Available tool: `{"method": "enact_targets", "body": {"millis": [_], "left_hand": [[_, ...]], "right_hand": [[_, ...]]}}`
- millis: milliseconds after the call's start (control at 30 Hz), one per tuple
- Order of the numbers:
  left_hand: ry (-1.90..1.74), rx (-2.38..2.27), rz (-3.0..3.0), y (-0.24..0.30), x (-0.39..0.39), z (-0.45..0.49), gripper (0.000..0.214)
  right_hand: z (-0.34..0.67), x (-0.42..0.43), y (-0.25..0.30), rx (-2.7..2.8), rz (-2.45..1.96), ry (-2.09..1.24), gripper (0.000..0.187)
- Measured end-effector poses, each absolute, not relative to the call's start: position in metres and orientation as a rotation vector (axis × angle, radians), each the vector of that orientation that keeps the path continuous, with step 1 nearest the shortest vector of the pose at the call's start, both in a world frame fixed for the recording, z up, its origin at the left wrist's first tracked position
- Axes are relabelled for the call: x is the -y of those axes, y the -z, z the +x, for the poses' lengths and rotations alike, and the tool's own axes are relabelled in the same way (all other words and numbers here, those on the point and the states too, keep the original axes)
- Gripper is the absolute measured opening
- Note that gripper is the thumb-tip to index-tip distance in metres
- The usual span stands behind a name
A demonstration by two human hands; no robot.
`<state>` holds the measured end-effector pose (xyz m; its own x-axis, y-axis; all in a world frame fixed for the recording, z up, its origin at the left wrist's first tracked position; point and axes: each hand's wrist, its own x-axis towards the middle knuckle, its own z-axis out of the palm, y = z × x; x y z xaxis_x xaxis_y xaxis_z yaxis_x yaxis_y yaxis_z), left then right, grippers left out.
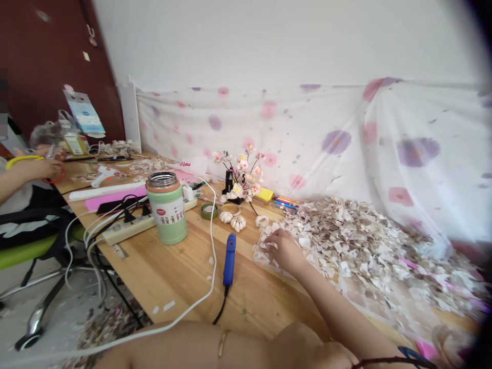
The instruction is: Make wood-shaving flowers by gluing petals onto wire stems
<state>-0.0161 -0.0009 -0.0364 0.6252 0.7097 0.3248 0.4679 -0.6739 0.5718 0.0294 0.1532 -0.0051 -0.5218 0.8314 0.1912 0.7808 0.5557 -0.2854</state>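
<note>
My right hand (282, 249) reaches forward from the lower right. Its fingers are spread and rest on the near left edge of a big heap of pale flaky pieces (357, 246) lying on a sheer cloth over the wooden table (172, 277); nothing shows in its grip. My left forearm, with a thin gold bangle (223, 342), lies across the bottom of the view. My left hand (330, 354) is at the bottom edge, its fingers hidden. A blue glue gun (229, 259) lies just left of my right hand.
A green flask (167, 207), a power strip (130, 225) with white cables, a tape roll (209, 210), small white shell flowers (232, 219), a flower sprig (240, 177) and markers (286, 202) stand behind. Another person's hand (42, 166) works at far left.
</note>
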Motion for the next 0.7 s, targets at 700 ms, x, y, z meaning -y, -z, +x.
{"method": "enact_targets", "body": {"millis": [700], "left_hand": [[-0.715,-0.948,2.374,0.033,0.006,-0.014,0.027]], "right_hand": [[0.069,-0.187,-0.005,2.405,-1.515,-0.235,0.021]]}}
